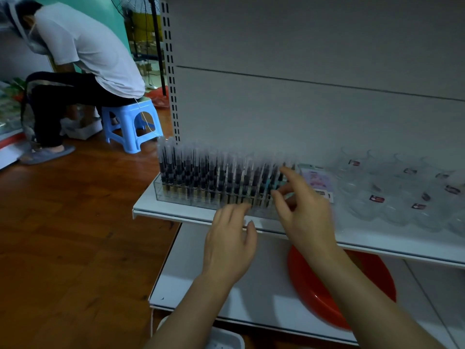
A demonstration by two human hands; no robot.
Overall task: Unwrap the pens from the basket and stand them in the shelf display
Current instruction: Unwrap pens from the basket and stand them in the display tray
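Nearest you, white basket [226, 342] sits at bottom edge, contents hidden. Red basin [372, 270] on lower shelf, under your R arm. Your left hand [230, 244] rests fingers relaxed on shelf [176, 214] lip, holding nothing. Your right hand [305, 210] pinches fingertips at display's right end; can't tell if a pen's in them (blur). Pens [214, 177] stand packed in clear display [161, 191]. Looks like placing step; next probably needs a free slot, pen upright.

Dim, bluish indoor light lying flat over everything, pens [221, 172] and right hand [305, 207] smearing with motion blur, clear cups [402, 190] going soft, shelf upright [171, 71] bowing from wide-angle distortion, faint glare along shelf edge [176, 215].
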